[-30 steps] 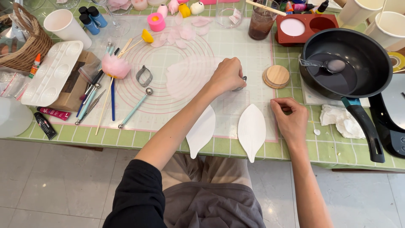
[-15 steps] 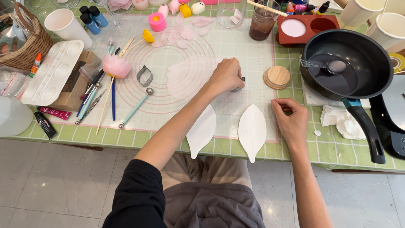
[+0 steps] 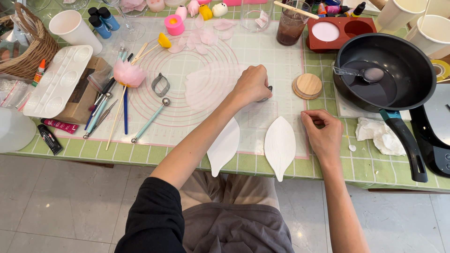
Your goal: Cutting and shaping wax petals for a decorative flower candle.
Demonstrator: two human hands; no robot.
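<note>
The left hand [image 3: 252, 84] is seen curled into a loose fist on the translucent mat [image 3: 281, 56], closed around a small dark tool [image 3: 266, 95] of which only an end shows at the thumb side; what kind of tool it is cannot be told. The right hand [image 3: 323, 132] is rested on the mat's lower right corner with its fingers bent inward, and nothing can be seen gripped in it. Just to the left of that hand a white leaf-shaped mould [image 3: 280, 146] is laid flat, its tip pointing toward the bench edge, and a second white leaf-shaped piece [image 3: 225, 146] is partly covered by the left forearm. A thin pale pink sheet [image 3: 206, 86] is spread on the mat just left of the left hand. A round wooden lid [image 3: 307, 85] is placed just right of that hand. Farther right, a black pan [image 3: 412, 65] holding dark liquid and a spoon [image 3: 363, 73] is set on the green checked bench [image 3: 365, 168], with crumpled white tissue [image 3: 379, 135] below it. On the left side of the mat a metal cutter [image 3: 160, 85], a ball-ended tool [image 3: 150, 121] and a pink fluffy flower [image 3: 127, 73] are laid, and a white palette [image 3: 58, 79] is propped beyond them.
</note>
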